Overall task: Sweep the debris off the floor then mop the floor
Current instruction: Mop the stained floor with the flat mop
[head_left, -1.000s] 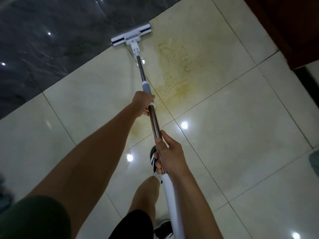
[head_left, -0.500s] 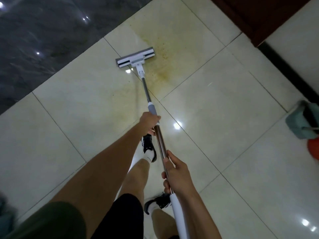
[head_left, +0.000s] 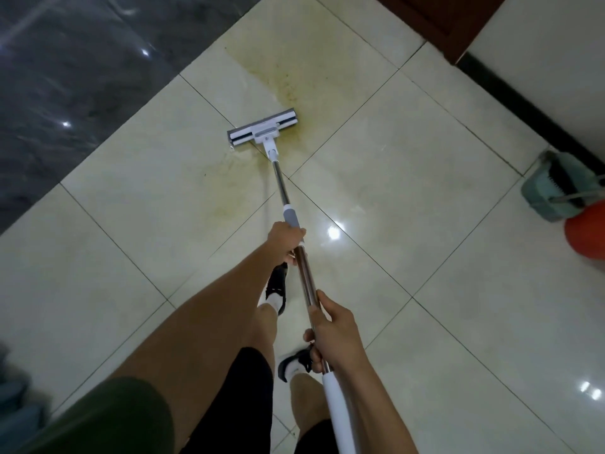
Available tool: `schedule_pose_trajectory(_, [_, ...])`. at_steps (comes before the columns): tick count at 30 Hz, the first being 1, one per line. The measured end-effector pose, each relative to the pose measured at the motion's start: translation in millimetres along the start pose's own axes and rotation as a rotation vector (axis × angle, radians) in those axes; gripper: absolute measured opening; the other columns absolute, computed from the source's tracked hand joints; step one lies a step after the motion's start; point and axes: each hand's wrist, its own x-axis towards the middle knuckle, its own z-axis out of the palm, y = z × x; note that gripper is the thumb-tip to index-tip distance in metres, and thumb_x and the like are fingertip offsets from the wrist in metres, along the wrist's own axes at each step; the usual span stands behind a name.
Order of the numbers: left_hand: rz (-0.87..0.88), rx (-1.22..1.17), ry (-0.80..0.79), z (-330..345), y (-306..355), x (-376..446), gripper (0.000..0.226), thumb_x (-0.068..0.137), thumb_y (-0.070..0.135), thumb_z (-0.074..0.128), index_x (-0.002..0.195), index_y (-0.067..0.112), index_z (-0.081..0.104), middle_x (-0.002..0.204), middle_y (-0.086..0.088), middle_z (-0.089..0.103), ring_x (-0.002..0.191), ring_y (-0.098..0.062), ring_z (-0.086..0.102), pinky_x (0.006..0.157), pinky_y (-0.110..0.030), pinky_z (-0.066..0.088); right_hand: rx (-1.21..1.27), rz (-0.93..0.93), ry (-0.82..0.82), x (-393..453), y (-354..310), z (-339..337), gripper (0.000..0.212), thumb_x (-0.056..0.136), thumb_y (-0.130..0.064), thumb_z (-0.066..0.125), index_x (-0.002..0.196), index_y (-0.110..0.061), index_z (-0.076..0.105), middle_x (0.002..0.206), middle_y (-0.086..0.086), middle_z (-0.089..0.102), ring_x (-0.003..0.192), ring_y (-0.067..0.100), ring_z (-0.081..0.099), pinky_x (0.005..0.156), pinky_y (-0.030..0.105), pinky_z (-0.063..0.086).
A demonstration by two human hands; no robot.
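Cream glossy tiles make up most of the floor (head_left: 409,198), with dark grout lines running diagonally and a strip of dark marbled tile (head_left: 75,80) along the far left edge. So the flat mop (head_left: 284,204) is out in front of the person, its white and grey mop head (head_left: 263,132) lying flat on the tiles right at the near end of a yellowish-brown stain (head_left: 288,83) that spreads away toward the far edge of the floor, with a fainter smear (head_left: 222,188) just to the near left of the head. Left hand (head_left: 285,239) is wrapped around the shaft right below the grey collar, fingers curled tight on it. Right hand (head_left: 330,326) grips the metal shaft lower down, just above the white handle section (head_left: 337,411), thumb lying along the pole. Both arms reach forward, and the pole slants from the bottom middle up to the mop head. Underneath you can see two feet in black and white sneakers (head_left: 277,286) with white socks, plus black shorts (head_left: 242,404). Over at the right edge of the floor sits a teal dustpan (head_left: 553,191) with a brush in it, touching something round and orange (head_left: 587,231) that's partly cut off. A white wall (head_left: 556,60) with a dark baseboard runs along the far right, next to dark brown wood (head_left: 442,18) in the corner. Ceiling lights glare off the tiles in a few spots.
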Motion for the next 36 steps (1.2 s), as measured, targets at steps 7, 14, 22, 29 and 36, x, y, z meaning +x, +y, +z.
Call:
schedule_pose_trajectory(7, [-0.019, -0.036, 0.019, -19, 47, 43, 0.027, 0.09, 0.014, 0.073, 0.105, -0.003, 0.058, 0.088, -0.021, 0.067, 0.068, -0.035, 0.072, 0.046, -0.045, 0.058, -0.049, 0.008, 0.025, 41, -47, 15, 0.046, 0.102, -0.034, 0.048, 0.146, -0.045, 0.04, 0.071, 0.01, 0.066, 0.037, 0.02, 0.045, 0.04, 0.027, 0.042])
schedule_pose_trajectory(14, [0.003, -0.056, 0.013, -89, 159, 125, 0.036, 0.089, 0.014, 0.073, 0.115, -0.008, 0.059, 0.103, -0.029, 0.066, 0.082, -0.043, 0.072, 0.064, -0.059, 0.06, -0.024, -0.003, -0.004, 122, -167, 69, 0.046, 0.102, -0.036, 0.046, 0.146, -0.048, 0.038, 0.068, 0.009, 0.066, 0.038, 0.021, 0.047, 0.04, 0.027, 0.044])
schedule_pose_trajectory(22, [0.045, 0.01, 0.068, -182, 321, 232, 0.032, 0.09, 0.015, 0.073, 0.113, -0.004, 0.061, 0.094, -0.02, 0.067, 0.072, -0.036, 0.07, 0.051, -0.05, 0.06, -0.025, -0.057, -0.004, 226, -342, 146, 0.032, 0.104, -0.029, 0.047, 0.132, -0.042, 0.055, 0.075, 0.01, 0.063, 0.038, 0.011, 0.05, 0.041, 0.024, 0.044])
schedule_pose_trajectory(29, [0.098, 0.011, 0.089, -244, 442, 297, 0.034, 0.093, 0.015, 0.07, 0.118, -0.003, 0.056, 0.104, -0.021, 0.065, 0.084, -0.037, 0.071, 0.057, -0.049, 0.061, 0.034, -0.019, -0.047, 305, -468, 194, 0.042, 0.105, -0.031, 0.046, 0.145, -0.041, 0.043, 0.074, 0.012, 0.062, 0.036, 0.015, 0.042, 0.037, 0.022, 0.04])
schedule_pose_trajectory(36, [0.092, 0.018, 0.047, -238, 455, 302, 0.035, 0.095, 0.016, 0.066, 0.122, -0.003, 0.052, 0.103, -0.022, 0.062, 0.084, -0.038, 0.071, 0.057, -0.048, 0.061, 0.088, -0.002, -0.036, 301, -480, 183, 0.046, 0.105, -0.031, 0.048, 0.149, -0.039, 0.038, 0.073, 0.01, 0.054, 0.044, 0.016, 0.04, 0.04, 0.024, 0.038])
